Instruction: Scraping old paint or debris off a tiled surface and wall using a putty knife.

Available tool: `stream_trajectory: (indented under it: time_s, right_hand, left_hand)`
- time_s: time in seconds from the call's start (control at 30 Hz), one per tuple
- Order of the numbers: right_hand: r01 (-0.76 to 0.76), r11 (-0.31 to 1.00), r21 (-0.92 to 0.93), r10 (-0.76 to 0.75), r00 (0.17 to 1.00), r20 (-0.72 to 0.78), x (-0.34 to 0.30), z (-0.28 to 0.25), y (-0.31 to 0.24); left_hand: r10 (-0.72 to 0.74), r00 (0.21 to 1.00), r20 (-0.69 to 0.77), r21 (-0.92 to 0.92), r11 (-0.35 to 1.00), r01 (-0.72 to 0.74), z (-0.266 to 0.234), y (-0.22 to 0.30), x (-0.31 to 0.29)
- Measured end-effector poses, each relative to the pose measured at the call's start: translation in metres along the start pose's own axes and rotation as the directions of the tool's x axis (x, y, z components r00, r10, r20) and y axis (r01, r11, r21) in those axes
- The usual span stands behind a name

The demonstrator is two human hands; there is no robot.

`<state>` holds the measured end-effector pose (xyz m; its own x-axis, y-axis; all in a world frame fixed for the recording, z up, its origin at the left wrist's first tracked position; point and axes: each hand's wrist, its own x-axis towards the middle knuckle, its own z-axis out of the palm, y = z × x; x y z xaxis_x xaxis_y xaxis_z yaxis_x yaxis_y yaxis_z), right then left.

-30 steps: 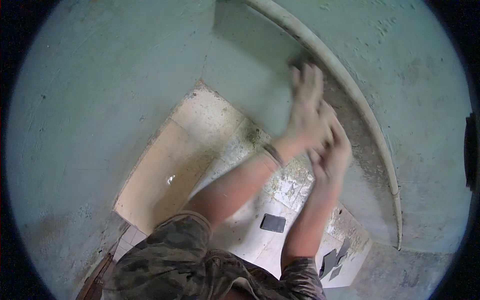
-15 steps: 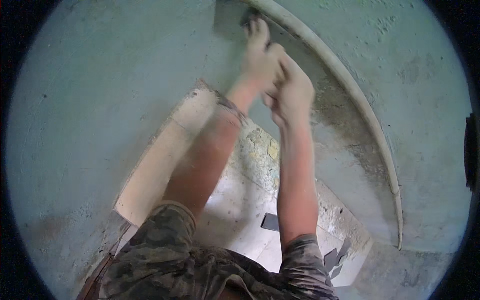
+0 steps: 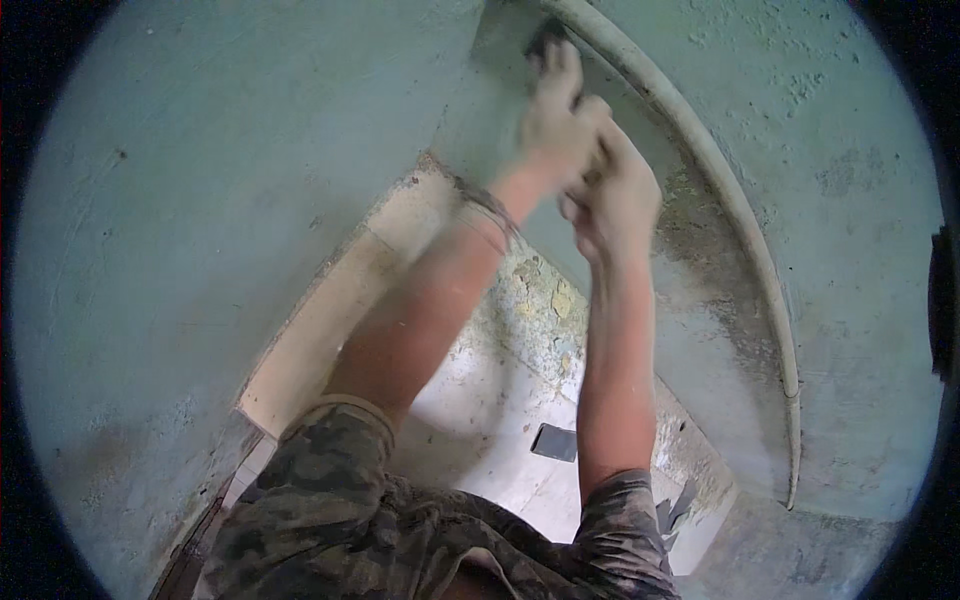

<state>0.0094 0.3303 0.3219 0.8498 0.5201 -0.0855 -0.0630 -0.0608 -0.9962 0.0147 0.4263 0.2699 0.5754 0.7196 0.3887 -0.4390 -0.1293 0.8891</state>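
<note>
Up by the corner of the greenish wall, just below a curved pale pipe (image 3: pixel 690 130), both my arms reach forward. My left hand (image 3: pixel 560 115) is closed, its fingers around a small dark object (image 3: pixel 546 38) held up toward the wall; blur hides what kind it is. Close against the heel of the left hand, my right hand (image 3: pixel 622 190) is curled into a fist. Whatever its fingers hold, if anything, is hidden between the two hands.
Below my arms is a pale tiled ledge (image 3: pixel 480 390) with peeling paint at its far edge. A dark phone (image 3: pixel 554 442) lies on it, and grey flakes (image 3: pixel 680 505) lie near its right end. A beige tiled side (image 3: pixel 320 320) rises at left.
The whole view has shifted, so wall, pipe and ledge sit further right. Both hands stay together near the pipe, with the dark object still in the left one.
</note>
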Motion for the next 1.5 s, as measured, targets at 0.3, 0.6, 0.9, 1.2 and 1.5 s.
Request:
stream_trajectory:
  time_s: [0.3,0.6,0.9,1.2,1.5]
  right_hand:
    - [0.033,0.999,0.011,-0.031,0.987,-0.159,-0.062,-0.098,0.001]
    - [-0.026,0.99,0.139,0.032,0.999,-0.042,-0.025,-0.085,0.022]
    - [-0.025,0.998,0.056,0.039,0.962,-0.269,-0.078,-0.179,0.008]
    - [-0.018,1.0,-0.01,0.015,0.964,-0.266,-0.081,-0.142,0.005]
    - [0.064,0.996,-0.067,-0.071,0.992,-0.102,-0.095,-0.094,-0.009]
  left_hand:
    - [0.158,0.982,0.1,0.13,0.977,-0.17,0.098,0.009,-0.082]
    - [0.014,0.992,0.129,0.276,0.96,-0.05,0.066,-0.011,-0.051]
    - [0.108,0.981,0.159,0.14,0.982,-0.131,0.17,0.006,-0.127]
    - [0.07,0.99,0.125,0.096,0.992,-0.082,0.135,0.008,-0.116]
    - [-0.184,0.891,0.416,-0.354,0.87,0.345,0.085,0.024,-0.091]
